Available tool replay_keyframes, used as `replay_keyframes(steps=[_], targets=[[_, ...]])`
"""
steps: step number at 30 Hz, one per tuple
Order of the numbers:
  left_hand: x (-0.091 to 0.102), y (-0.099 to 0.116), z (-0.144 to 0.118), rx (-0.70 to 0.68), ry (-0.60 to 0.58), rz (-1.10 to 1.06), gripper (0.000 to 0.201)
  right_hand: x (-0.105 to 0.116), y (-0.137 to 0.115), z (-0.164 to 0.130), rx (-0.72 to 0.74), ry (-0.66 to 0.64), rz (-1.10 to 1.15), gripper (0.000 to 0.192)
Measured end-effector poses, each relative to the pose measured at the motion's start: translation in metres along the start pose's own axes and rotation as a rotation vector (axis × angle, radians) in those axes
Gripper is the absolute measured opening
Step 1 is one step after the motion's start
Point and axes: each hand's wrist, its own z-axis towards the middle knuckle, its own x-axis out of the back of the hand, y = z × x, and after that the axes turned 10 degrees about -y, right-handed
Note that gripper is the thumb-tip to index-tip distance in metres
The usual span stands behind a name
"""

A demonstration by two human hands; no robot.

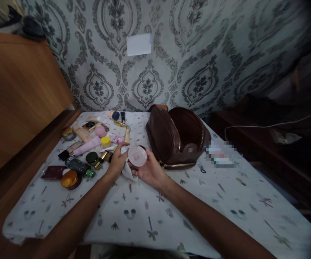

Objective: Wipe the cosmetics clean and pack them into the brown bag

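From the head camera, the person's right hand (150, 171) grips a small round jar (137, 156) with a pale pink top, fingers curled under and around its rim, just above the middle of the table (144, 216). The left hand (118, 159) has its fingers closed on a white cloth (128, 172) pressed against the jar's left side; the cloth hangs down between the two hands and touches the patterned tablecloth.

Just right of the jar, nearly touching the right hand, a brown bag (175, 138) lies open, its zip rim turned to the person. It takes up the middle of the far edge. Beyond it to the right sits a blurred patch whose contents I cannot tell.

To the left, cosmetics crowd the far left corner: a pink tube (86, 146), a yellow cap (106, 141), a pink sponge (100, 131), a dark green pot (92, 158), a gold lipstick (101, 160) just beside the left hand, a black bottle (77, 165), an orange compact (69, 179) and a dark red case (53, 172) near the left edge. A silver jar (68, 133) stands at the far left edge beside a wooden panel (17, 93).

The near half of the table holds only both forearms. A white card (139, 44) is stuck on the wallpaper behind.
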Motion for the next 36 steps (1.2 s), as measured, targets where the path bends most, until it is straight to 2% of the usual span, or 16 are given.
replay_keyframes(steps=[4, 8, 12, 16, 18, 22, 24, 28, 31, 36], targets=[[0.000, 0.004, -0.002, -0.009, -0.046, 0.061, 0.030, 0.000, 0.000, 0.002, 0.031, 0.027, -0.033, 0.042], [0.002, 0.007, -0.003, -0.057, -0.008, 0.099, 0.026, -0.001, 0.000, 0.002, 0.065, 0.012, -0.079, 0.042], [0.002, 0.009, -0.005, -0.185, 0.051, 0.049, 0.033, -0.001, 0.002, 0.003, 0.056, 0.023, -0.026, 0.034], [-0.001, 0.010, -0.006, -0.255, 0.022, 0.057, 0.039, 0.002, 0.005, 0.003, 0.065, 0.010, -0.012, 0.021], [-0.001, 0.010, -0.005, -0.252, -0.008, 0.065, 0.043, 0.003, 0.005, 0.003, 0.079, 0.005, -0.009, 0.017], [0.002, 0.010, -0.006, -0.210, -0.135, 0.072, 0.065, 0.004, 0.004, 0.003, 0.092, 0.012, 0.010, 0.017], [0.003, 0.010, -0.006, -0.218, -0.157, 0.129, 0.066, 0.005, 0.003, 0.004, 0.089, 0.022, 0.013, 0.019], [0.004, 0.009, -0.005, -0.354, -0.205, 0.294, 0.057, 0.007, 0.003, 0.005, 0.112, 0.060, 0.020, 0.021], [0.005, 0.008, -0.004, -0.459, -0.266, 0.430, 0.058, 0.008, 0.004, 0.006, 0.120, 0.066, 0.023, 0.023], [0.008, 0.010, -0.004, -0.558, -0.339, 0.518, 0.054, 0.010, 0.005, 0.006, 0.131, 0.075, 0.027, 0.025]])
